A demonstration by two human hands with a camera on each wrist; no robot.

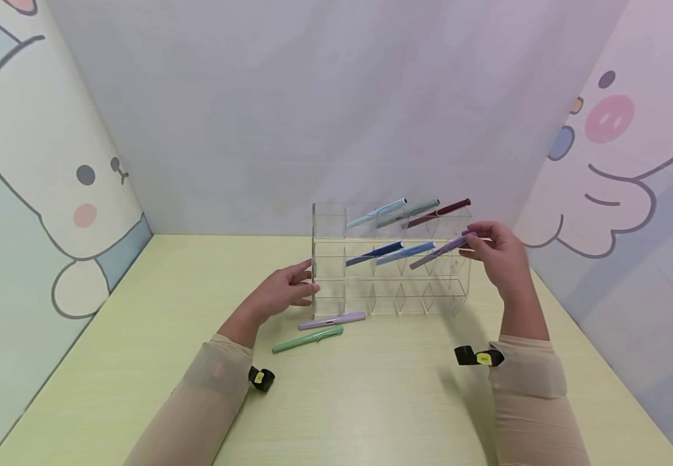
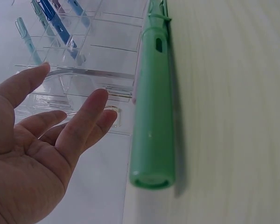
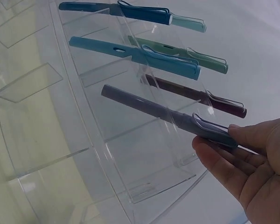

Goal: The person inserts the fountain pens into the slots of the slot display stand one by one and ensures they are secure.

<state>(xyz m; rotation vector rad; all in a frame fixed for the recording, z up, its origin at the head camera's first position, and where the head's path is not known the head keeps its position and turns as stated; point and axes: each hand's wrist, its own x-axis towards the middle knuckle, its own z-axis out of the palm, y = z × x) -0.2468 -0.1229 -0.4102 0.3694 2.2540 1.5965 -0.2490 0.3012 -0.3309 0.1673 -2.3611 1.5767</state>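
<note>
A clear acrylic pen rack (image 1: 329,265) with three tiers stands on the table. My right hand (image 1: 501,255) pinches the clip end of a purple pen (image 3: 154,109) between thumb and fingers. That pen slants across the middle tier, right of a dark blue pen (image 1: 375,253) and a light blue pen (image 1: 406,253). At the rack's left side is my left hand (image 1: 281,291), fingers extended against or close to its edge. In front of the rack lie a lilac pen (image 1: 332,320) and a green pen (image 2: 152,107).
The top tier holds a pale blue pen (image 1: 378,212), a grey-green pen (image 1: 409,213) and a dark red pen (image 1: 440,212). Behind the rack hangs a pale curtain-like backdrop (image 1: 290,116). Printed side panels (image 1: 39,194) border the light wooden table (image 1: 371,401).
</note>
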